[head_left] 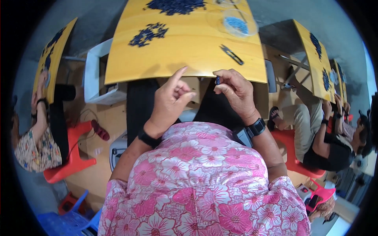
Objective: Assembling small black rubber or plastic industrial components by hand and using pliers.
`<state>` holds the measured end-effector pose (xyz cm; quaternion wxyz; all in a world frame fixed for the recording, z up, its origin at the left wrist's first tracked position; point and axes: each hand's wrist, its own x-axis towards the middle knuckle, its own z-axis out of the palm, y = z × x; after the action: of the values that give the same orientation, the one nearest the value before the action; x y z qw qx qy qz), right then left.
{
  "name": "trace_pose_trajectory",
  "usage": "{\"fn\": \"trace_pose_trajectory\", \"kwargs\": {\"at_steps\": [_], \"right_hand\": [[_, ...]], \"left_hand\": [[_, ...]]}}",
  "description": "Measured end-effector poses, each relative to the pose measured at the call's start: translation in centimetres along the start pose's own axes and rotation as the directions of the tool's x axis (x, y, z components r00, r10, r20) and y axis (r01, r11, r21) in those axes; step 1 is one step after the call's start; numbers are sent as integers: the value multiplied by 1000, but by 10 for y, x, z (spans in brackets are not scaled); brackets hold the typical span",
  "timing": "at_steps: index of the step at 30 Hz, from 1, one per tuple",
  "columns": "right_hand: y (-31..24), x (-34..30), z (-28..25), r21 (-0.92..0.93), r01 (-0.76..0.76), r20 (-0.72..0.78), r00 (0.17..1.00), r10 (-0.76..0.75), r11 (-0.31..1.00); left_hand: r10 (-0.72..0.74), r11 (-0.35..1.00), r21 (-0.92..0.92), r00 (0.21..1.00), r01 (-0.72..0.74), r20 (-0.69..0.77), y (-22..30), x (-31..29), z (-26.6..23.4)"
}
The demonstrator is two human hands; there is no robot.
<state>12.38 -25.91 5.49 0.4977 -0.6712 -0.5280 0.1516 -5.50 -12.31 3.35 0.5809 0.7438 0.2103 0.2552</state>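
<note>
The right hand (236, 88) is pinching a small dark piece (217, 80) between thumb and fingertips, holding it up just at the near edge of the yellow worktop (189, 47). The left hand (171, 98) is hovering just beside it, grasping nothing that shows, index finger pointing up and the other fingers curling loosely toward the palm. Both wrists are wearing dark bands, and a pink flowered top is filling the near part of the view.

On the worktop, a small pair of dark snips (232, 55) is lying to the right, a little beyond the right hand. Farther off, a clear round dish (239, 23) is holding blue bits. A loose cluster of dark pieces (149, 34) is sitting left of centre, and a bigger pile (175, 5) is lying at the far edge.

To the far left, another person is sitting on a red stool (73, 157) at a second yellow worktop (53, 59). To the right, more people are sitting at a third worktop (315, 59) with dark pieces on it.
</note>
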Motion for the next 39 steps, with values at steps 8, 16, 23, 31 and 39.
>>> {"fn": "trace_pose_trajectory", "kwargs": {"at_steps": [8,16,23,31,39], "right_hand": [[11,-26,-27,355,-139,-191,957,217,924],[46,-50,-85,315,-137,-665,674,321,939],[121,-81,-111,357,-422,-660,518,545,833],[191,-103,-118,322,-505,-747,384,543,801],[71,55,-76,65,-290,-550,788,277,955]], "left_hand": [[-65,996,60,992,59,109,-2,9,2],[-87,995,63,989,80,122,-6,23,-9],[-94,981,175,995,88,25,-12,40,-27],[74,958,283,995,-51,-70,-16,65,-46],[88,940,341,980,-24,-176,-42,89,-81]]}}
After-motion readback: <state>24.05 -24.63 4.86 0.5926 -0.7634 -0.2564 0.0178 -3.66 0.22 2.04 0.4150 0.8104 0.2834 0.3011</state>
